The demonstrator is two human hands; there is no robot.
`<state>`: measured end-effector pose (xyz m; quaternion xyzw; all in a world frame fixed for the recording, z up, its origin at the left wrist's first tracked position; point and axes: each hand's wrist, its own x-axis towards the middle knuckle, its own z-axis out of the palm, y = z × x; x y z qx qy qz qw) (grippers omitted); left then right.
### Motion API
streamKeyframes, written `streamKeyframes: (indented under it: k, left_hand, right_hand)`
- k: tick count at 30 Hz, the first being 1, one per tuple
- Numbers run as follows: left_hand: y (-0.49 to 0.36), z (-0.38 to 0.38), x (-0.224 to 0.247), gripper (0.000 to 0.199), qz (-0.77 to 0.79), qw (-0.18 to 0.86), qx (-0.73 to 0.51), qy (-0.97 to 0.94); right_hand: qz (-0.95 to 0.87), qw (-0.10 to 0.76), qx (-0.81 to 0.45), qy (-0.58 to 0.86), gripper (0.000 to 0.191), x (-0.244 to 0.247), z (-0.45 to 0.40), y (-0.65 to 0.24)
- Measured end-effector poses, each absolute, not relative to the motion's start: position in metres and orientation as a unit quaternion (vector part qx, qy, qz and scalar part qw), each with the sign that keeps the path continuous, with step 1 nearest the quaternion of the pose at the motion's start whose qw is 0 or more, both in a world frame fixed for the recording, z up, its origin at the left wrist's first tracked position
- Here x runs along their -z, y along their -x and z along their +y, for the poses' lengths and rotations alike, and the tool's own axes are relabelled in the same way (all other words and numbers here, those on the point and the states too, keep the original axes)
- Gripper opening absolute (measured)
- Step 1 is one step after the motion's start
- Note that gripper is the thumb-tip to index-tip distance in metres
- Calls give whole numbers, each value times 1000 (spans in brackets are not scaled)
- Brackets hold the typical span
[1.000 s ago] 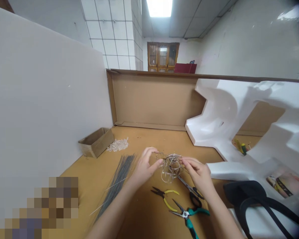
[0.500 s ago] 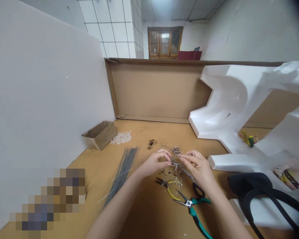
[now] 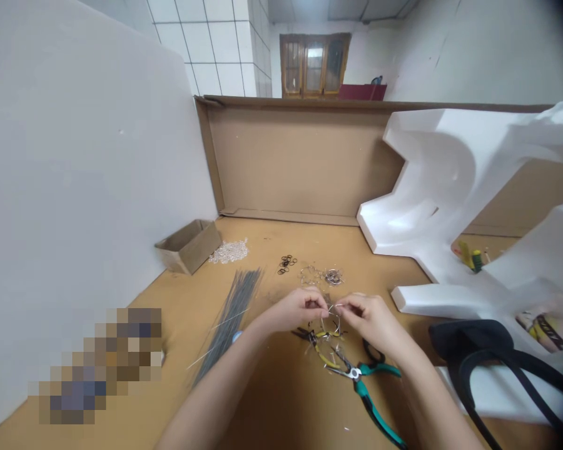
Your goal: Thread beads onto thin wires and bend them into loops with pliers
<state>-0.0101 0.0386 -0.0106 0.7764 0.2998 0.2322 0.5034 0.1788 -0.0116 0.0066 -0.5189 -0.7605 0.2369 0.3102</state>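
My left hand (image 3: 307, 307) and my right hand (image 3: 363, 315) are close together near the middle of the table, each pinching a thin silvery wire loop (image 3: 331, 323) between thumb and fingers. Below the loop lie yellow-handled pliers (image 3: 327, 359) and green-handled pliers (image 3: 355, 373), the latter with jaws apart. Black scissor handles (image 3: 374, 354) show partly beside my right wrist. Beyond my hands are a small heap of silvery rings (image 3: 333, 276) and a group of black rings (image 3: 286, 264). A bundle of grey wires (image 3: 232, 319) lies left of my left forearm.
A small cardboard box (image 3: 190, 250) stands at the left beside a pile of clear pieces (image 3: 229, 251). White foam packing (image 3: 431, 187) fills the right side, with a black strapped object (image 3: 471, 344) in front. A cardboard panel (image 3: 300, 162) stands at the back.
My hands have drawn slightly back from the silvery heap, which now shows more fully. The wire loop between them is more visible. The view has shifted slightly.
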Motion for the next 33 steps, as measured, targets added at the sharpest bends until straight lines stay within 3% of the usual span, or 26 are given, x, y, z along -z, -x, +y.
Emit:
streamKeyframes:
  k: [9,20,33]
  left_hand:
    - [12,35,0,12,292,497,-252,-778]
    - [11,31,2,8,292,452,-234,-810]
    - [15,32,0,15,253,425,-216,-842]
  right_hand:
    - [-703,350,-417,456,24,-16,-20,-181]
    - [-794,296,-172,503,14,-18,-23,-180]
    - [-819,245,-124,503,19,-18,-25,-176]
